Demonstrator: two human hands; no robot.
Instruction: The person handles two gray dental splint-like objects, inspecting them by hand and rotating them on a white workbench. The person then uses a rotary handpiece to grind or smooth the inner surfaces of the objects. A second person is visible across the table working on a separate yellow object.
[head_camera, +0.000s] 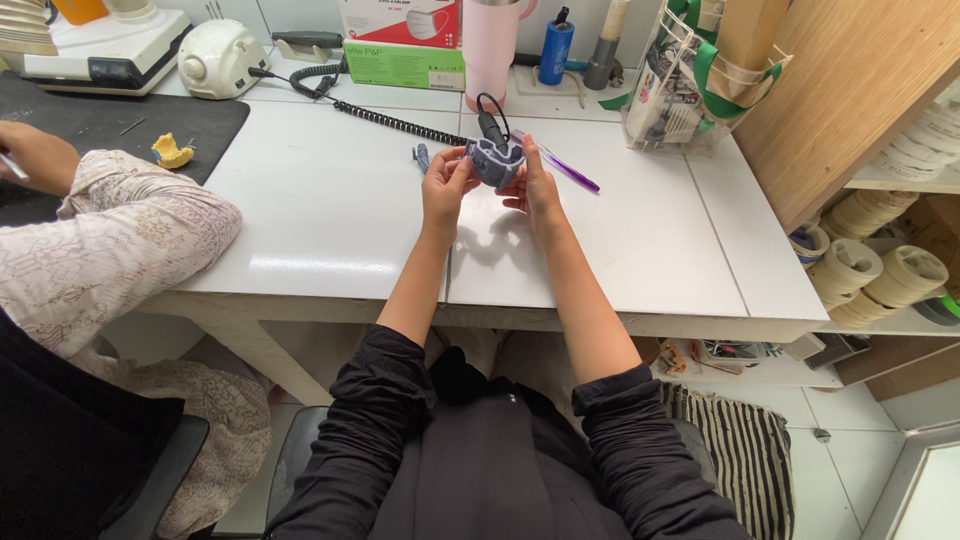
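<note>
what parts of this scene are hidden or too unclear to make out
Head view only:
- Grey-purple dental model: its near side is covered by the left hand and right hand.
- Black handpiece: its tip is hidden behind the model.
- Small grey piece on the white table: too small to identify.
- Co-worker's hand: cut off by the left edge.

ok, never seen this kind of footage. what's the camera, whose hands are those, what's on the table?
One camera, worn on a person's head, looks down at their own two bare hands over a white table. The left hand and right hand together hold a small grey-purple horseshoe-shaped moulded piece, with a black corded handpiece at its top. A black coiled cable runs back towards a white rounded machine. A purple pen-like stick lies beside the right hand. The patterned sleeve at the left belongs to a co-worker; a small yellow moulded piece lies near it on a black mat.
</note>
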